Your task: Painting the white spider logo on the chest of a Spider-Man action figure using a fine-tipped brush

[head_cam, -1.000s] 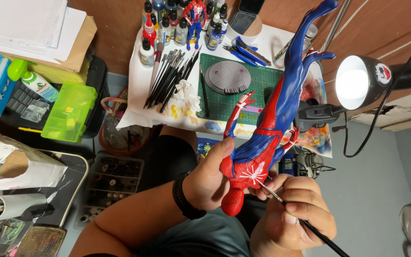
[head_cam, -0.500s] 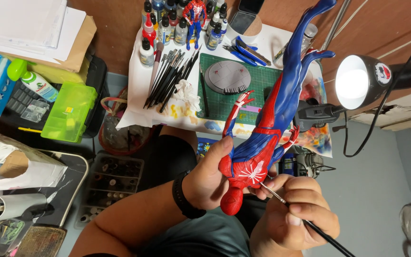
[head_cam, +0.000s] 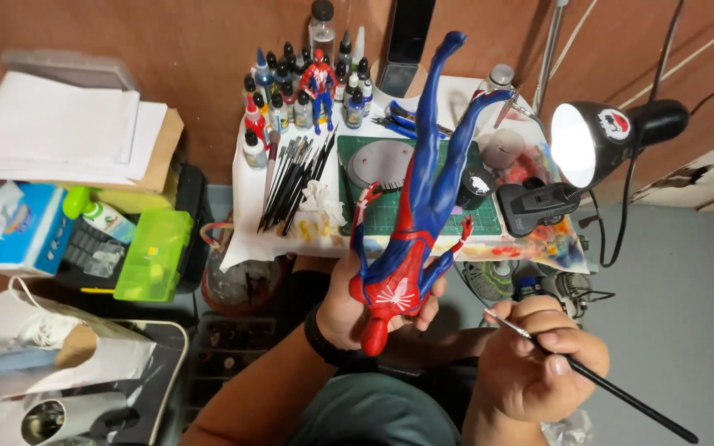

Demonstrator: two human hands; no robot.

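Note:
My left hand (head_cam: 349,310) grips a red and blue superhero figure (head_cam: 411,219) by its torso, head toward me and legs pointing away over the table. My right hand (head_cam: 539,363) holds a thin black paintbrush (head_cam: 597,381) with its tip pointing left, a short way off the figure's right side. A black band circles my left wrist.
A small work table holds a green cutting mat (head_cam: 390,206), a row of brushes (head_cam: 295,177), several paint bottles (head_cam: 291,91), a small standing figure (head_cam: 318,87) and a lit black desk lamp (head_cam: 597,140). Papers (head_cam: 68,128), a tissue box (head_cam: 22,227) and a green plastic case (head_cam: 154,252) lie left.
The figure has swung upright and moved left. My right hand has drawn the brush back from the figure's chest and to the right.

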